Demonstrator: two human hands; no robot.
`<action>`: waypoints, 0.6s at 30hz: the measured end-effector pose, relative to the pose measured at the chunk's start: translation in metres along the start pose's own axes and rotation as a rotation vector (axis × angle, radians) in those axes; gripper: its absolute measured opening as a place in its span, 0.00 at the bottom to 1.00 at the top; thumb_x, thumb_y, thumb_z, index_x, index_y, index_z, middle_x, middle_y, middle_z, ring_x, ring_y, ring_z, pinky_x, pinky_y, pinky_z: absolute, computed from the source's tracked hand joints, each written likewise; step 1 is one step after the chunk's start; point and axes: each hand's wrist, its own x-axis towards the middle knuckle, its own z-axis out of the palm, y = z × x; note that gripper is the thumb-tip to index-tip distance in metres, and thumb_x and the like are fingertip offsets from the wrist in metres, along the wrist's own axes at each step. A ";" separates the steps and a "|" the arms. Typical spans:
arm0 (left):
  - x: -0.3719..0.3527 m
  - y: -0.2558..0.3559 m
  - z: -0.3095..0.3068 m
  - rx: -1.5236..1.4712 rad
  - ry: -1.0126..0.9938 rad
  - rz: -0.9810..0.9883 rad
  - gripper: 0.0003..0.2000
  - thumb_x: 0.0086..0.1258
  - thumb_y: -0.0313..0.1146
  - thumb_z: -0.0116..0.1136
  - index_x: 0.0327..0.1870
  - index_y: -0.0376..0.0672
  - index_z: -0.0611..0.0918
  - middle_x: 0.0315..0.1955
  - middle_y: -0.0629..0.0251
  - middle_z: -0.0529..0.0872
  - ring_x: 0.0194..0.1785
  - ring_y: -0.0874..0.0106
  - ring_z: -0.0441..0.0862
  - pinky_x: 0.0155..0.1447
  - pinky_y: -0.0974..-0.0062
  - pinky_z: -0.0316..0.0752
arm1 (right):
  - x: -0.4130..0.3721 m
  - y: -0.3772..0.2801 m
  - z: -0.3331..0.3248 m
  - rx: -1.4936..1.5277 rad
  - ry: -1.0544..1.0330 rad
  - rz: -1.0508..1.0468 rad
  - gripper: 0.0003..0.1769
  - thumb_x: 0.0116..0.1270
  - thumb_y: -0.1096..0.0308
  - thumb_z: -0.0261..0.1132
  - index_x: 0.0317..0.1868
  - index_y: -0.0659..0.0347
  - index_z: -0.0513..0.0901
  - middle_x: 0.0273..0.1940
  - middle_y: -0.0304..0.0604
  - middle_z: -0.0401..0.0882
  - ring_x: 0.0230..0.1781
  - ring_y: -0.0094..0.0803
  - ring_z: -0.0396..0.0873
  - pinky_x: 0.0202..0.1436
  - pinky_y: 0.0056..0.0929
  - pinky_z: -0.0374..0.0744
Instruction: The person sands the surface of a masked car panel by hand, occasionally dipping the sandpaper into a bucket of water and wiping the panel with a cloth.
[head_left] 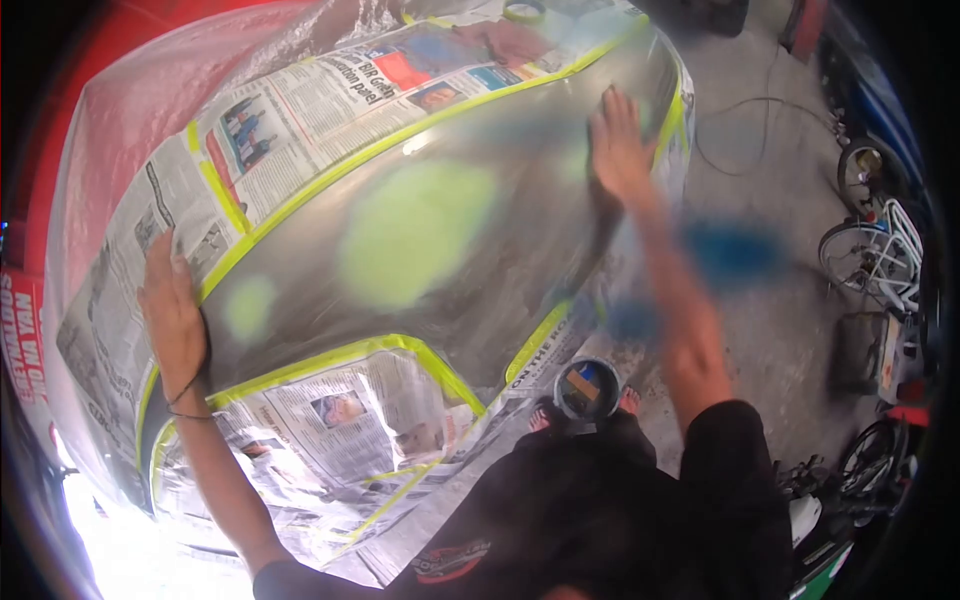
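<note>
A dull grey car body panel (500, 190) curves in front of me, with a large pale green patch (415, 235) and a smaller one (250, 305) on it. Yellow-green masking tape (330, 178) and newspaper (270, 140) border the panel. My left hand (173, 312) lies at its left edge, over the tape and newspaper, fingers stretched out and holding nothing. Toward the panel's far right end, my right hand (620, 150) rests flat with its fingers extended beside the taped edge. Nothing shows in its grip.
Clear plastic sheeting (120, 110) covers the red bodywork around the newspaper. A round tub (587, 390) with a brown block and something blue inside is by my feet. Bicycles, including a white one (890, 255), line the right side. A cable (735, 102) lies on the concrete floor (770, 330).
</note>
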 end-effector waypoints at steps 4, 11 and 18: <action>0.001 -0.011 0.005 -0.005 0.056 0.115 0.26 0.94 0.47 0.39 0.81 0.41 0.77 0.78 0.46 0.79 0.83 0.48 0.71 0.86 0.55 0.60 | -0.186 -0.064 0.005 0.030 -0.144 -0.225 0.34 0.87 0.54 0.55 0.87 0.57 0.68 0.91 0.51 0.55 0.92 0.57 0.51 0.88 0.84 0.40; 0.003 0.005 0.003 -0.025 0.039 0.006 0.26 0.93 0.48 0.44 0.77 0.40 0.81 0.74 0.43 0.82 0.79 0.45 0.76 0.83 0.56 0.66 | -0.091 -0.044 0.020 0.022 -0.152 -0.337 0.37 0.88 0.55 0.50 0.91 0.55 0.59 0.93 0.46 0.52 0.94 0.50 0.48 0.84 0.90 0.38; 0.005 -0.022 0.009 -0.072 0.077 0.036 0.28 0.92 0.51 0.44 0.80 0.42 0.78 0.79 0.48 0.79 0.83 0.51 0.74 0.86 0.59 0.64 | -0.202 -0.087 0.010 0.031 -0.271 -0.443 0.39 0.84 0.56 0.54 0.91 0.55 0.60 0.93 0.45 0.52 0.94 0.57 0.47 0.82 0.93 0.35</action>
